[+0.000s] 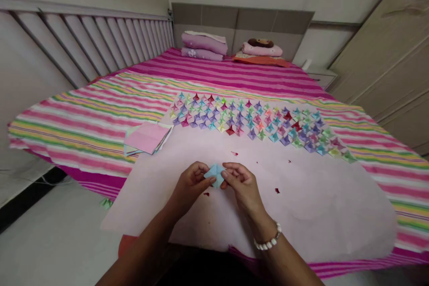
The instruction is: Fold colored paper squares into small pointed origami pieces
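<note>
Between my two hands is a small light-blue folded paper piece [215, 174], with crease lines crossing its middle. My left hand [193, 184] pinches its left corner between thumb and fingers. On the opposite side, my right hand [241, 182] grips the right corner, thumb on top; a white bead bracelet circles that wrist. Both hands are just above a large pale pink sheet [311, 201] spread on the bed. Beyond them, rows of small folded paper pieces [239, 116] in many colours stand across the sheet's far part.
A stack of coloured paper squares [147, 137] lies to the left, partly on the sheet. Dark red scraps [277, 191] are scattered about. Folded bedding [204, 45] rests by the headboard [219, 18]. White rails [100, 42] line the left. A green paper piece [106, 203] lies on the floor.
</note>
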Tool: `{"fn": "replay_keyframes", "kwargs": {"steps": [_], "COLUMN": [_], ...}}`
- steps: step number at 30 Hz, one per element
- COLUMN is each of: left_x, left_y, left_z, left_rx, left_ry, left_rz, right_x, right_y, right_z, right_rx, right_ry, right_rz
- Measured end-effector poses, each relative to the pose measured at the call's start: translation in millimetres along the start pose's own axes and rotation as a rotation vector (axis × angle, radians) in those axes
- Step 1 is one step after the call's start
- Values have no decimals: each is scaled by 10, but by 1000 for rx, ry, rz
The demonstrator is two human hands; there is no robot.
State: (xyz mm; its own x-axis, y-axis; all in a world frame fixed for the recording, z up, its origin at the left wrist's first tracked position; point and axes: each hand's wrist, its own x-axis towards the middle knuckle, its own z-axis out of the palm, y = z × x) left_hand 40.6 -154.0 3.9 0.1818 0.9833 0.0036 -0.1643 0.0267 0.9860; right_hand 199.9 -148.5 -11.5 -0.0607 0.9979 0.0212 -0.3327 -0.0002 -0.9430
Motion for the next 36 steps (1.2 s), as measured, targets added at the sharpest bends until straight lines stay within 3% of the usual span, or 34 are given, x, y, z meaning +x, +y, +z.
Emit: {"fn": "replay_keyframes", "kwargs": {"steps": [10, 18, 26, 32, 36], "left_x": [-12, -13, 3, -6, -8], "left_y": [18, -30, 5, -12, 16], "left_z": [-41, -136, -50, 29, 65], "left_rx": [-2, -38, 8, 7, -33], "left_ry": [-24, -10, 55, 131, 170], "left_rz": [-76, -143, -135, -57, -63], "right_x": [-8, -10, -56, -33, -10], "right_y": [-29, -26, -91, -50, -21], "right_z": [-10, -45, -34, 31, 29], "right_rx": [-20, -8, -102, -67, -110], "right_ry": [-92, -150, -212, -49, -25], "right_rz": [45, -56, -105, -46, 42]}}
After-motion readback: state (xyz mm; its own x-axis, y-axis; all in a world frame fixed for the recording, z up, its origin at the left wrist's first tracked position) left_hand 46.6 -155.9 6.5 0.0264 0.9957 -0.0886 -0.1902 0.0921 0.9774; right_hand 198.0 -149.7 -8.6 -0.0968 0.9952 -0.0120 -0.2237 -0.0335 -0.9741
